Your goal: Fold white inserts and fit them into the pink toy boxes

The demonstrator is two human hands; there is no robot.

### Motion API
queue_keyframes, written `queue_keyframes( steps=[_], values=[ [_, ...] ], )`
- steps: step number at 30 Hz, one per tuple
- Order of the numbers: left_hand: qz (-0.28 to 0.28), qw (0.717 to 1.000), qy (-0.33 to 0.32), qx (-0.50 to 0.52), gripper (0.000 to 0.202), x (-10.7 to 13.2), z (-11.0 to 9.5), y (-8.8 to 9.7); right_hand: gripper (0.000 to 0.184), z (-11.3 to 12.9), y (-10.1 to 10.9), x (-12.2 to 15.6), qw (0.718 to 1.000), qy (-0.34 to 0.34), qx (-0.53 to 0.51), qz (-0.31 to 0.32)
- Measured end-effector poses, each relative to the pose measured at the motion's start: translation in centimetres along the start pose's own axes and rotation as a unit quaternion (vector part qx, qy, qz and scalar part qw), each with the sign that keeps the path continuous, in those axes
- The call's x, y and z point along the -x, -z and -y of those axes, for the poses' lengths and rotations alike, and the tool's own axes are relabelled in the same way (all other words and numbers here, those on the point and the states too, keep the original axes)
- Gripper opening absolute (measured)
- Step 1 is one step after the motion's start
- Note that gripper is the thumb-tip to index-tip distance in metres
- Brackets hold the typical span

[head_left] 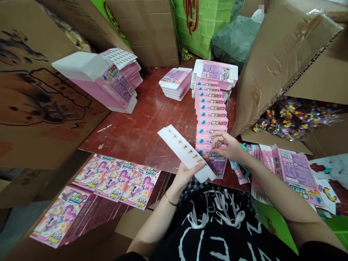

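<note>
My left hand (190,171), with a gold bangle at its wrist, grips the lower end of a white paper strip (181,146). A row of small round printed pictures runs along the strip. My right hand (225,145) hovers just right of the strip, its fingers curled in; whether anything is between them I cannot make out. Beneath and behind it runs an overlapping row of flat pink printed boxes (211,115), leading back to a stack of pink boxes (214,74).
Another stack of flat boxes (176,82) and an opened pink carton (100,81) stand farther back. Packed boxes (116,181) fill a cardboard carton at the lower left. To the right, a large carton (272,65) stands beside bags of colourful pieces (293,117) and more pink boxes (296,174).
</note>
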State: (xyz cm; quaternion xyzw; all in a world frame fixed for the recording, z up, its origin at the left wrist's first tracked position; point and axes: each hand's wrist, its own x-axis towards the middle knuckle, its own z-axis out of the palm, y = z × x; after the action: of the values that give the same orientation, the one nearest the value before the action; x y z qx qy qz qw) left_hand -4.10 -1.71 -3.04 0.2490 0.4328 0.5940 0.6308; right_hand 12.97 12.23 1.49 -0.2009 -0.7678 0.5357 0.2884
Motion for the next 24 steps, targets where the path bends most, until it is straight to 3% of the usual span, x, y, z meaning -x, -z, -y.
queue_keyframes(
  steps=[4,7,16,20,24],
  values=[
    [-0.003,1.000,0.004,0.012,0.047,-0.6,-0.2,0.2,0.035,-0.1,0.6,-0.9,0.986,0.069,0.130,-0.082],
    [-0.011,0.999,0.007,0.039,0.048,-0.7,-0.4,-0.1,0.016,-0.1,1.6,-1.8,0.978,0.063,0.160,-0.122],
    [-0.057,0.997,0.010,0.052,0.046,-0.5,-0.6,-1.0,0.030,-1.7,2.2,-2.6,0.994,-0.075,0.040,-0.063],
    [-0.073,0.995,0.011,0.063,0.049,-0.5,-0.6,-1.3,0.023,-2.6,2.1,-2.8,0.987,-0.005,0.128,-0.096],
    [-0.101,0.992,0.012,0.081,0.048,-0.2,-0.8,-1.9,0.033,-0.4,1.1,-1.9,0.959,0.054,0.199,-0.194]
  ],
)
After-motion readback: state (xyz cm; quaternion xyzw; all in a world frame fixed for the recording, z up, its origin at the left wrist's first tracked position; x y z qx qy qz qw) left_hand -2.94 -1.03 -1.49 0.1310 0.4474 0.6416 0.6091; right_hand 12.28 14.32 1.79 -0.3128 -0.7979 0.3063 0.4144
